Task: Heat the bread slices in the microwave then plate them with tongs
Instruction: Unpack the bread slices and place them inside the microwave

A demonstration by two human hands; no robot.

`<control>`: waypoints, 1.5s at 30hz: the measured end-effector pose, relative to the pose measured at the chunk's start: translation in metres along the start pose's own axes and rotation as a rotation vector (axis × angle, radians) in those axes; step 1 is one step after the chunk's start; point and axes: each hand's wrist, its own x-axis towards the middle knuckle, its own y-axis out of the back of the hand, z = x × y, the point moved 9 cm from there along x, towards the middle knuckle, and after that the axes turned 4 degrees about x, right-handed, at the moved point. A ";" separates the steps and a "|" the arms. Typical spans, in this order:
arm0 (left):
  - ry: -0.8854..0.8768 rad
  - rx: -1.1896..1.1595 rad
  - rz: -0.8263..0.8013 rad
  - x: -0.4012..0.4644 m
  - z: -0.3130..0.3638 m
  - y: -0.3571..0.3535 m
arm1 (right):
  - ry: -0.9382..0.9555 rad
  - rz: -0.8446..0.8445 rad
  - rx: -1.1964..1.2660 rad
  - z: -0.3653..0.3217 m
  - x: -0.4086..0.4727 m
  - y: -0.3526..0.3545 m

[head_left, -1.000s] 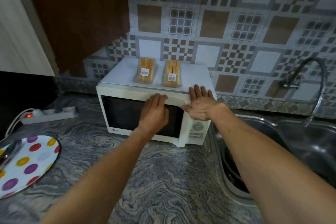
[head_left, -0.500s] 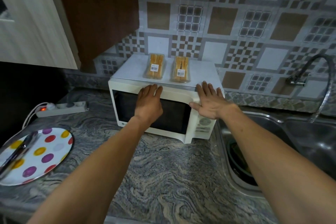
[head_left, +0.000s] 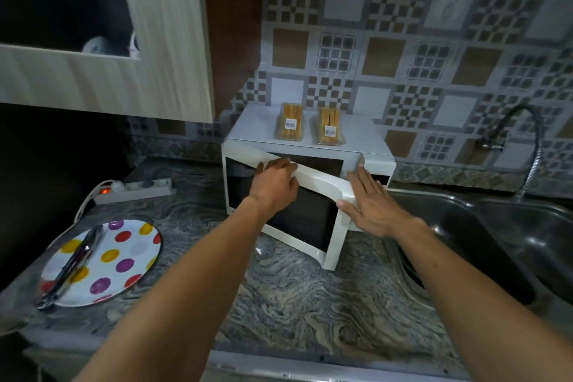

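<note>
The door of the white microwave oven stands part open, swung out on its left hinge. The left hand grips the door's top edge, fingers curled over it — I judge this is to pull the door outward. The right hand lies flat, fingers straight and together, against the oven body by the control side, probably to keep the light oven from sliding on the grey marbled counter.

The bread is not inside: two clear packs of bread slices lie on the oven roof, side by side, within easy reach. On the left the round plate with coloured dots waits, with the metal tongs laid across it — ready for plating.
</note>
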 end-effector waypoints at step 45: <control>0.346 -0.523 -0.141 -0.126 -0.186 0.090 | 0.570 0.159 0.061 -0.320 -0.069 -0.024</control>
